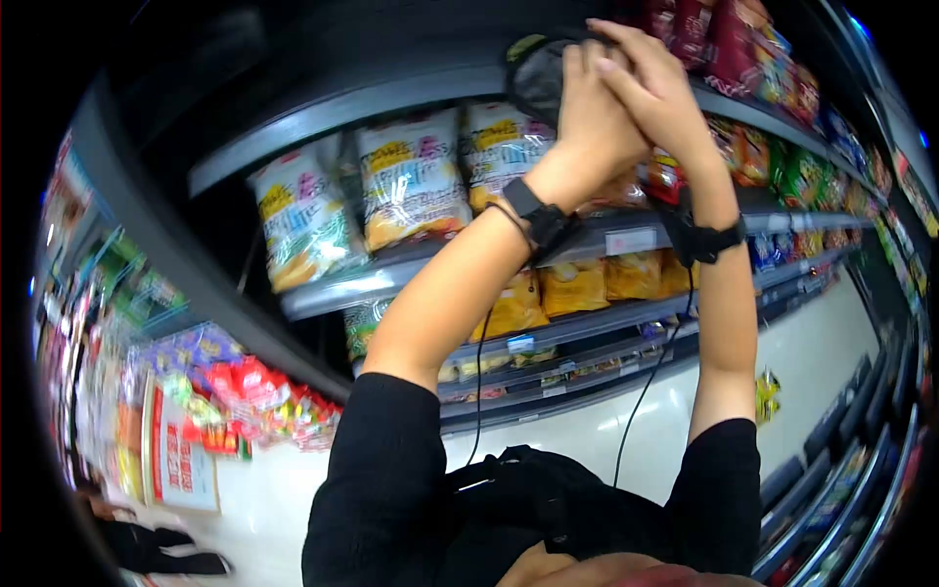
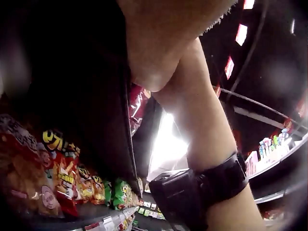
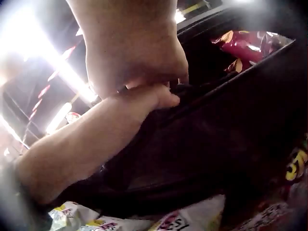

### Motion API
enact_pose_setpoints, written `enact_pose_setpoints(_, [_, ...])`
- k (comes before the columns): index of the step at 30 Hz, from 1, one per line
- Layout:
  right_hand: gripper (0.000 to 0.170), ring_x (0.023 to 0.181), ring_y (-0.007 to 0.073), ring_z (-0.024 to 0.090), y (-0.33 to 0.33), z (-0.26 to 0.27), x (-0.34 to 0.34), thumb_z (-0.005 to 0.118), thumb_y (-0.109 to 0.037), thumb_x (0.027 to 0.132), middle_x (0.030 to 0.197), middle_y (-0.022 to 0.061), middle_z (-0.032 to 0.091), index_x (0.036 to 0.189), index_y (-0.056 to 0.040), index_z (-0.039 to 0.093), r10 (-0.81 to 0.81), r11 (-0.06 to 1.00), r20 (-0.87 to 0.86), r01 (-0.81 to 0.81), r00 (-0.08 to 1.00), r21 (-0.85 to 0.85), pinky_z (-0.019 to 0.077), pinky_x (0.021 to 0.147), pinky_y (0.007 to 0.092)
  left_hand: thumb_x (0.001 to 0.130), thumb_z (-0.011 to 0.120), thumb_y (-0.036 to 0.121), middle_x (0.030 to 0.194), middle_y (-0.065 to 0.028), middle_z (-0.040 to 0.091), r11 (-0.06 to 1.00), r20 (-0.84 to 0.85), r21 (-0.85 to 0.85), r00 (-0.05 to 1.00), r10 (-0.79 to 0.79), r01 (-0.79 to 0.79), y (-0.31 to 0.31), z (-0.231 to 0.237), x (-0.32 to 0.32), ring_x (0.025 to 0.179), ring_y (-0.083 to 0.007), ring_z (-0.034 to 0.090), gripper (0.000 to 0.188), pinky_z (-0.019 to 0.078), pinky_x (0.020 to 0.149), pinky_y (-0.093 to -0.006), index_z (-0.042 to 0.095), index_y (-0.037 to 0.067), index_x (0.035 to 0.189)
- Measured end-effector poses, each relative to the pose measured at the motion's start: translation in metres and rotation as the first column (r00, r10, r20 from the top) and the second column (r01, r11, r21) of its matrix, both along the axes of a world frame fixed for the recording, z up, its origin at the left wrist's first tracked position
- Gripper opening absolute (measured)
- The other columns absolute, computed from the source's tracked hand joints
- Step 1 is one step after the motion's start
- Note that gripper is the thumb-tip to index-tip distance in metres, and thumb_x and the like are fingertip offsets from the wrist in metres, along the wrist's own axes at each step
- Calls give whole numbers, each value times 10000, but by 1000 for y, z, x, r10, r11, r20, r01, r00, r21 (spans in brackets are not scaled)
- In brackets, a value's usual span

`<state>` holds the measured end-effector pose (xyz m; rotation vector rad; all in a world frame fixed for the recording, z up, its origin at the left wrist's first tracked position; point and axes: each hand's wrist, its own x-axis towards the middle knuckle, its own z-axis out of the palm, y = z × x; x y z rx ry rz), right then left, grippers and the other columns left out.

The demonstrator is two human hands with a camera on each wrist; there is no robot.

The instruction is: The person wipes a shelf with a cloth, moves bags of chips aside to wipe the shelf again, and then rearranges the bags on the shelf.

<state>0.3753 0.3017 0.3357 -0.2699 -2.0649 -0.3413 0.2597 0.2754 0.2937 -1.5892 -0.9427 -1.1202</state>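
In the head view my left hand is raised at the upper shelf, beside a dark grey and black object with a yellow-green mark. My right hand overlaps it, fingers extended across its fingertips. In the left wrist view my left hand is large at the top, with its fingers hidden. The right wrist view shows my right hand above my left hand, at the edge of a dark surface. Whether the left fingers grip anything is hidden.
White snack bags stand on the shelf below, with yellow bags lower down. Dark red bags are at the upper right. A grey shelf upright slants on the left. Thin cables hang from both wrists. A person's legs show at the lower left.
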Motion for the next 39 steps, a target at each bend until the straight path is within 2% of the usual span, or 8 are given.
enact_pose_setpoints(3, [469,1285,308,552,20,-5,37,500,-350,1043,1392,166,586,1407,-62,564,-40,999,-11,39,999,-28,391,1106,379,748,648,277,969,-170,659,983,-46,21,982,-182,183,28,4,24,955,-373,539,371,388,849,-495,694,19,1011])
enact_pose_setpoints(6, [573,1342,305,518,40,-9,57,430,-466,1077,1461,169,536,1454,-43,509,124,977,-63,-133,990,-164,370,1139,394,793,619,157,1043,-215,673,902,67,-344,965,-255,262,14,26,24,1020,-408,619,287,488,893,-510,672,39,1048])
enact_pose_setpoints(9, [563,1300,379,522,41,-18,54,523,-450,1031,1418,187,560,1445,-68,511,49,999,-93,-47,994,20,396,1105,451,760,571,1,1103,-225,669,890,6,-82,894,-449,448,12,29,3,1115,-400,606,354,488,991,-484,657,-1,1103])
enact_pose_setpoints(13, [692,1252,285,546,39,-32,42,831,-492,722,1261,82,625,1270,-122,626,-237,929,-170,274,956,248,383,1073,433,762,542,5,1056,-168,686,945,124,43,937,-327,325,-34,41,-23,1012,-354,651,314,526,908,-422,677,38,1043])
enact_pose_setpoints(16, [612,1212,241,548,45,-42,39,855,-314,670,1221,36,613,1223,-169,637,-245,906,-240,310,939,289,377,1041,436,836,549,50,1005,-133,712,979,182,-6,963,-199,204,-36,46,-47,964,-320,677,254,535,862,-403,676,42,1056])
enact_pose_setpoints(20, [592,1196,222,550,44,-51,54,838,-188,669,1219,9,605,1225,-202,634,-192,902,-245,269,950,336,372,1045,430,859,577,80,975,-134,715,999,145,-34,989,23,-18,-29,45,-67,970,-320,665,209,531,854,-407,678,34,1036])
enact_pose_setpoints(31, [572,1246,219,522,73,-101,141,698,28,711,1247,7,589,1235,-199,652,-322,842,-406,455,855,290,355,1076,424,865,605,94,938,-106,714,999,97,16,994,48,-50,-21,40,-63,960,-303,640,163,495,862,-415,684,49,1000])
enact_pose_setpoints(39, [610,1259,335,493,102,-115,186,586,14,702,1344,104,560,1302,-88,625,-403,841,-515,529,756,118,355,1074,465,867,601,115,920,-82,712,999,131,39,991,11,-16,-24,38,-64,938,-280,639,150,477,869,-396,685,68,983])
